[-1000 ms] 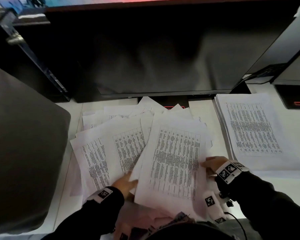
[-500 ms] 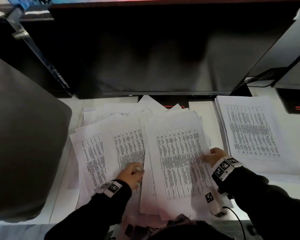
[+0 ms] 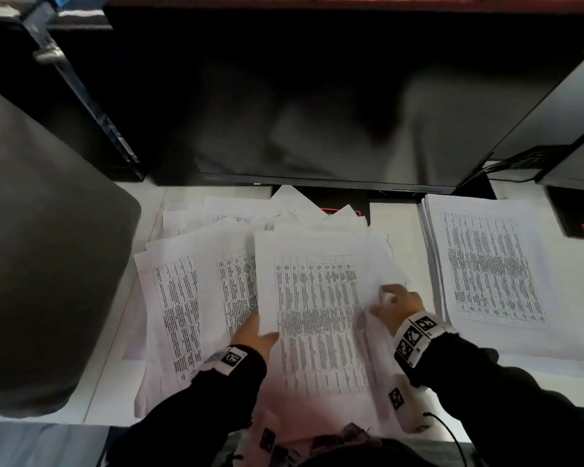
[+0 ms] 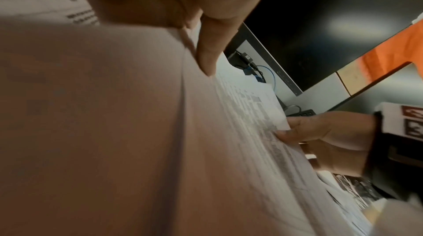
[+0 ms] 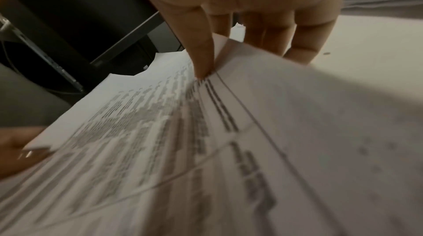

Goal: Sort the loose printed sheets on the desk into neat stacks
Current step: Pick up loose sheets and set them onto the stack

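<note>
While both hands (image 3: 321, 318) pinch it, top sheet (image 3: 314, 298) spans grip to grip

**Loose sheets fanned between the hands, one stack squared off beyond the right**

A top sheet (image 3: 314, 308), white and printed with a dense table in columns, is lying nearly straight between the two hands, its lower left edge sitting over the left hand (image 3: 253, 335) and its right edge being pinched by the right hand (image 3: 398, 303). Under it more loose sheets (image 3: 196, 298) are spreading out in an uneven fan to the left of the left hand and ahead of both hands, corners sticking out at odd angles. Just beyond the right hand, a neat stack (image 3: 493, 267) of similar printed sheets is lying flat, edges almost flush.
</note>
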The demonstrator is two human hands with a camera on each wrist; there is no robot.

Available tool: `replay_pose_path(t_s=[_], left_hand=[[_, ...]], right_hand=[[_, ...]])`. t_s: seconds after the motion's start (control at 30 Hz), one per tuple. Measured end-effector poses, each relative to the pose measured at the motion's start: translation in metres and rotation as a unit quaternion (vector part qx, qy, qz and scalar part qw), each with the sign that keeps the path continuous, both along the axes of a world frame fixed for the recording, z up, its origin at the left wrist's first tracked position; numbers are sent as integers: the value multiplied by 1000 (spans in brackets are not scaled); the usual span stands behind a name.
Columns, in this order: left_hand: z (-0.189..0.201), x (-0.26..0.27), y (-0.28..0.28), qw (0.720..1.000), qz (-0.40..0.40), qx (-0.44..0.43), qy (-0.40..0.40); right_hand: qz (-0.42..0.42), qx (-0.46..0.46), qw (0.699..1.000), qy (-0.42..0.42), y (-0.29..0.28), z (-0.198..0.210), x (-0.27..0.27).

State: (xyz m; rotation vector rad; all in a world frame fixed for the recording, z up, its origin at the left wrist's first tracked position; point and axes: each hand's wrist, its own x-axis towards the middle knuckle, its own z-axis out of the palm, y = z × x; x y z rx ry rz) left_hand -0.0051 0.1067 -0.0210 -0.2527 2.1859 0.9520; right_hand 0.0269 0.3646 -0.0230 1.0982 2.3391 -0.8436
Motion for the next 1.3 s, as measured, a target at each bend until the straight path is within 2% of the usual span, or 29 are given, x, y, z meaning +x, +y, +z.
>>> replay_pose_path(t_s=[0.07,0.23,0.3,0.4,0.47,0.53,0.63,0.77,0.83,0.93,1.0,1.07,1.2,1.3], left_hand=[[3,-1,-9,999,32,-6,9],[7,3,-38,996,79,-39,21],[6,2,-54,992,93,-80,23],[2,-4,-75,976,100,-190,45],[1,-5,-84,966,139,-214,45],[0,-6,-86,967,173,-183,36],[-4,-2,-84,979,181,-89,27],[-8,3,-84,971,234,-5,43],[-6,0,-89,977,213,-4,26],[-4,-7,-99,994,89,-57,-21],[-4,-10,-104,996,49,-63,-30],[-5,-13,-106,997,30,-62,-20],[4,-21,-107,998,7,-65,-3],[20,-31,-104,997,-14,-80,-6]], right_hand=[[-35,-33,999,20,3,1,-2],[-12,-80,997,2,-7,1,-6],[-2,-90,996,8,-17,-1,-5],[19,-96,995,26,-35,-6,-8],[35,-100,994,34,-48,-8,-12],[48,-114,991,41,-60,-9,-17],[126,-105,986,26,-79,-7,-21],[176,-73,982,7,-93,-3,-23],[177,-75,981,-17,-96,-4,-24],[215,-84,970,-70,-99,-3,-26],[210,-98,970,-73,-99,-2,-27],[162,-145,976,-19,-96,-1,-27],[80,-161,979,97,-89,8,-29],[67,-189,972,124,-85,23,-37]])
